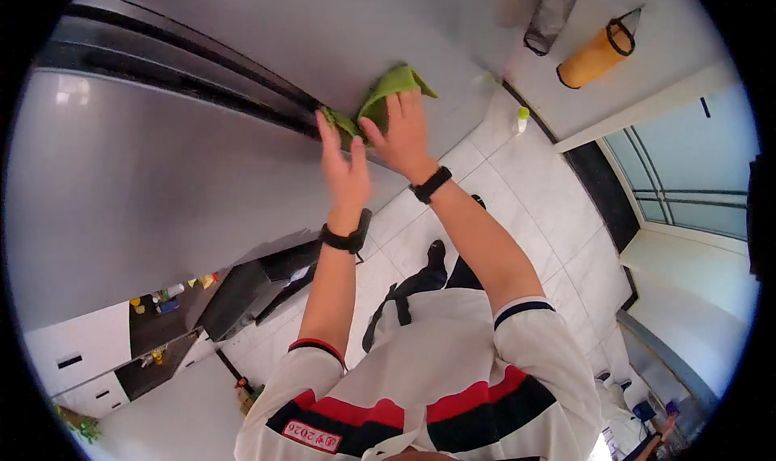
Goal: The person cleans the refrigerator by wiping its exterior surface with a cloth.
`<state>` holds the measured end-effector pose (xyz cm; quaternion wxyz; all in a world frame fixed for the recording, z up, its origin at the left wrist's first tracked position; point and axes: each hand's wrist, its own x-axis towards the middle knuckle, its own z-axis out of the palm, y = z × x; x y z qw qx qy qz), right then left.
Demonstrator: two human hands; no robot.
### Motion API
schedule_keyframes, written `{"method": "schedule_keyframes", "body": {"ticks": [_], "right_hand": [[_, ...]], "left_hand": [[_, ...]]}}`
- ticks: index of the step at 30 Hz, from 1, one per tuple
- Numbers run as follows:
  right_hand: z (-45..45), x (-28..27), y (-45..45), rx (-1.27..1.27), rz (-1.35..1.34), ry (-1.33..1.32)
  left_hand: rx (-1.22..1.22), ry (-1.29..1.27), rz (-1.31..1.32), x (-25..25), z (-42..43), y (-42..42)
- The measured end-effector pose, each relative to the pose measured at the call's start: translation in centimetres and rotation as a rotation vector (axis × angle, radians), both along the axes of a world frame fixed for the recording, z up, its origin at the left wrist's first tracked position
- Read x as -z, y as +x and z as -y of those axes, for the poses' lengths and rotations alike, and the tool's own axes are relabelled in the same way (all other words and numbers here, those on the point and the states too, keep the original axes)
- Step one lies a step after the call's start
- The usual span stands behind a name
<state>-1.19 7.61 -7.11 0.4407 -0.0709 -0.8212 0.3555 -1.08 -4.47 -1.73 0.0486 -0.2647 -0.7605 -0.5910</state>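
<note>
A green cloth (398,80) lies against a large grey door (315,33), which looks like part of a refrigerator front. My right hand (406,142) presses the cloth to that surface, fingers over its folds. Close beside it, my left hand (346,180) has the cloth's lower left part between thumb and fingers, at the end of a dark groove (275,97) between two grey doors. Black bands circle both wrists.
Two mesh holders, one grey (553,15) and one orange (596,54), hang on the wall at upper right. A small bottle (521,120) stands on the tiled floor (525,194). A frosted glass door (687,170) is at right; shelves (166,324) are lower left. Another person (626,429) appears lower right.
</note>
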Motion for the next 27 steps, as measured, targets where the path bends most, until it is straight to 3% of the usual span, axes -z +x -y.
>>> {"method": "schedule_keyframes", "body": {"ticks": [3, 9, 11, 15, 21, 23, 27], "right_hand": [[-1.1, -4.4, -0.6, 0.006, -0.106, 0.068], [-4.0, -11.9, -3.5, 0.029, -0.286, 0.236], [-4.6, -12.9, -3.7, 0.068, -0.264, 0.225], [-6.6, -9.6, -5.3, 0.143, -0.144, 0.140], [-6.5, 2.3, -7.7, 0.282, -0.222, -0.093], [-5.8, 6.5, -7.9, 0.258, -0.088, -0.244], [-4.0, 9.7, -4.3, 0.085, 0.130, -0.538]], "left_hand": [[0.009, 0.073, -0.025, -2.6, -0.2, 0.4], [-0.005, 0.088, -0.417, -7.6, -1.7, 0.7], [-0.025, 0.086, -0.367, -8.4, -2.2, 0.9], [-0.088, 0.002, -0.330, -7.1, -2.6, 0.0], [-0.154, -0.057, -0.232, -3.3, -2.8, 0.1], [-0.153, -0.048, -0.172, -2.1, -3.1, 0.8], [-0.165, -0.096, -0.069, 1.5, -2.9, 1.3]]}}
